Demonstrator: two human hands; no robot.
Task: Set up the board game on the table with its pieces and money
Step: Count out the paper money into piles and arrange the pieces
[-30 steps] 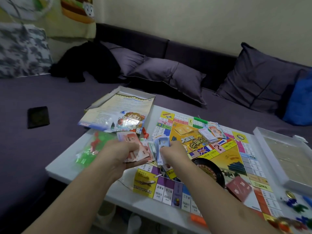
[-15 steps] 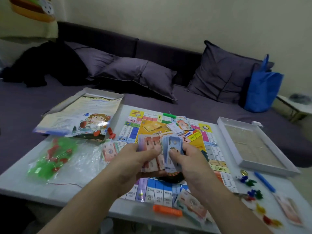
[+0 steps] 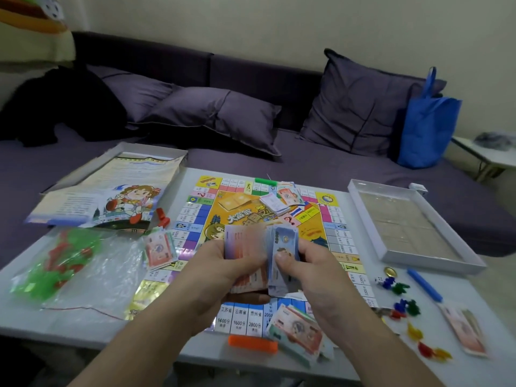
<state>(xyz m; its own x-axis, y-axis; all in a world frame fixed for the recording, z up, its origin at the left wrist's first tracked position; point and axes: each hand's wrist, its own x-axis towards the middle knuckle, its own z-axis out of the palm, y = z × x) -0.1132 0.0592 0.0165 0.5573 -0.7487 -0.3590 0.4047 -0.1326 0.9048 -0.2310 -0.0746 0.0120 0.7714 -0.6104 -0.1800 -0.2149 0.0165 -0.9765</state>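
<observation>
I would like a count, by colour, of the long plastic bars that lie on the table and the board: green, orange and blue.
Green bar: 1
Orange bar: 1
Blue bar: 1
Total: 3

single head-worn view, looking forward and down, close over the table [image 3: 33,317]

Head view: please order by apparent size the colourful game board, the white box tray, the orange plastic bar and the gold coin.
1. Colourful game board
2. White box tray
3. Orange plastic bar
4. Gold coin
</observation>
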